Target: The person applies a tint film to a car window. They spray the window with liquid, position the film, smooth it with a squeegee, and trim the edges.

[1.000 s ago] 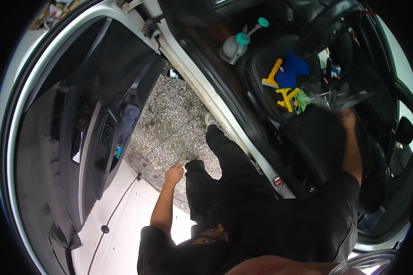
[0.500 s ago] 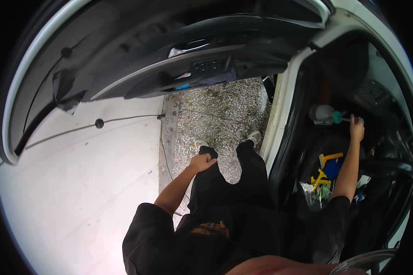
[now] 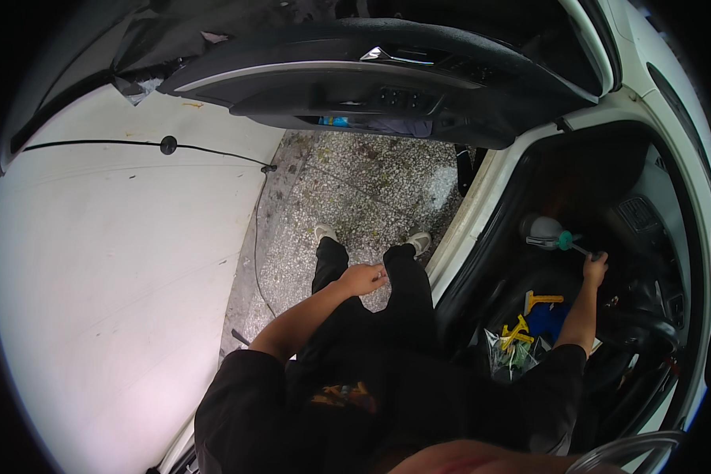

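Open car door (image 3: 387,87) is well ahead of both hands. Spray bottle (image 3: 547,233) lies in the car, just left of the right hand (image 3: 594,268), which grips its teal-tipped nozzle end. Yellow tools (image 3: 521,328) sit below that hand. Left hand (image 3: 363,279) rests loosely curled on the thigh, holding nothing.

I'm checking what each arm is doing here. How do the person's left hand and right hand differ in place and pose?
The left hand rests on the thigh of the dark trousers, outside the car; the right hand reaches into the car, arm stretched out. The left hand holds nothing, while the right hand is at the tip of a spray bottle with a teal nozzle. Both are bare.
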`<state>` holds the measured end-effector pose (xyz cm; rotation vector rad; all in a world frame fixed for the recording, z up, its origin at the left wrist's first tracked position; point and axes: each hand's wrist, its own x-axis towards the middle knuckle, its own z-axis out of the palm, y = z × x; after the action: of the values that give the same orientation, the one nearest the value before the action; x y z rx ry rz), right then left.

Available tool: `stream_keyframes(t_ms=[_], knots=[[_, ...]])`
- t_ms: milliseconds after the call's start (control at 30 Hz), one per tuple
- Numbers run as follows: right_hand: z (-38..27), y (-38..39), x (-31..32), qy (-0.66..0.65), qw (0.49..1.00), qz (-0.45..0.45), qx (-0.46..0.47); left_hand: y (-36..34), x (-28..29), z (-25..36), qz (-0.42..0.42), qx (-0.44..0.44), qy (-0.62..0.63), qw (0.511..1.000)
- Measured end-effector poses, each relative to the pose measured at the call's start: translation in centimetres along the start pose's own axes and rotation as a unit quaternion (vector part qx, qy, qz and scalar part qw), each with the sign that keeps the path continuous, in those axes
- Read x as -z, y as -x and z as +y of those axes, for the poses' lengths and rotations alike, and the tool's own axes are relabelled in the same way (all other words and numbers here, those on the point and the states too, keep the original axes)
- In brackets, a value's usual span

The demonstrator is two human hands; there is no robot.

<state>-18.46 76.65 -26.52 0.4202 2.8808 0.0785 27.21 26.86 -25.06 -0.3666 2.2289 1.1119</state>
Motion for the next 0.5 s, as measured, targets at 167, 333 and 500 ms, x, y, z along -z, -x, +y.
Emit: stream_keyframes(t_ms=[167, 333, 500], knots=[[0.6, 6.2, -3.7, -0.431, 0.886, 0.124, 0.120, -2.9, -0.8, 0.1, -0.002, -0.023, 0.007, 1.000], [7.0, 24.2, -7.4, -0.066, 0.979, -0.016, 0.191, -3.8, -2.9, -4.4, -0.105, 0.100, -0.080, 0.986], [18.5, 34.9, -14.0, -0.122, 0.981, -0.083, -0.129, -4.0, -1.2, -6.3, -0.154, 0.159, -0.149, 0.964]])
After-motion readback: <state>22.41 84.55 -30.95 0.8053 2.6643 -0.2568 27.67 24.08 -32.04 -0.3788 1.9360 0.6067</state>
